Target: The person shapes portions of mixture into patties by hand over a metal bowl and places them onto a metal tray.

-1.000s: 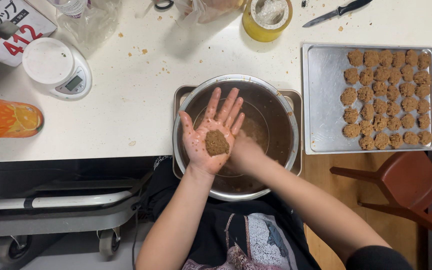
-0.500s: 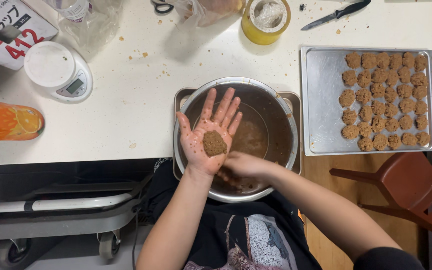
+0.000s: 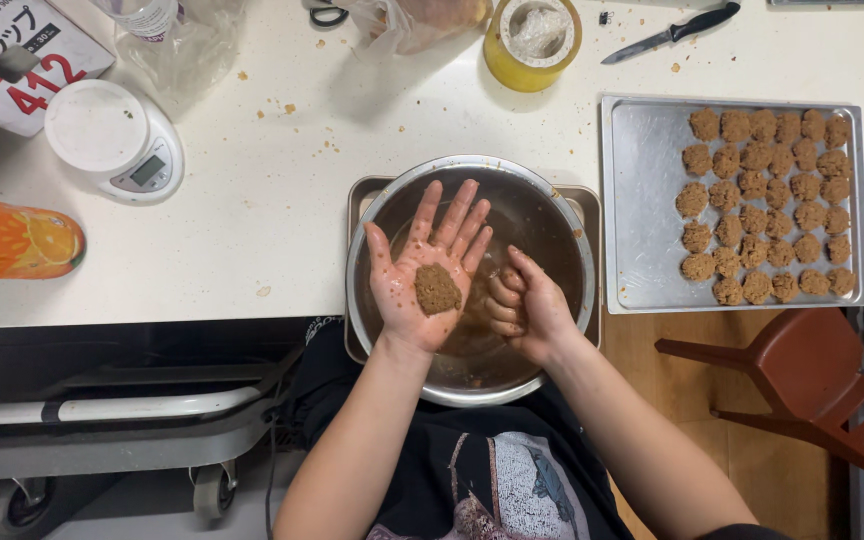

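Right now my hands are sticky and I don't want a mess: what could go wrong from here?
The brown patty lies loose on your open left hand; a tilt could drop it, though the metal bowl below would probably catch it. That bowl hangs over the counter edge toward your lap, so leaning on it with the right hand might tip it. The baking tray also juts past the edge above the red chair; a bump could slide it off.

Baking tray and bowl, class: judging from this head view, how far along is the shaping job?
Done: the baking tray holds several rows of brown patties on its right part; its left strip is bare. In hand: the left hand, palm up, carries one flattened patty, while the right hand curls inside the metal bowl. Left: how much mixture remains in the bowl cannot be seen.
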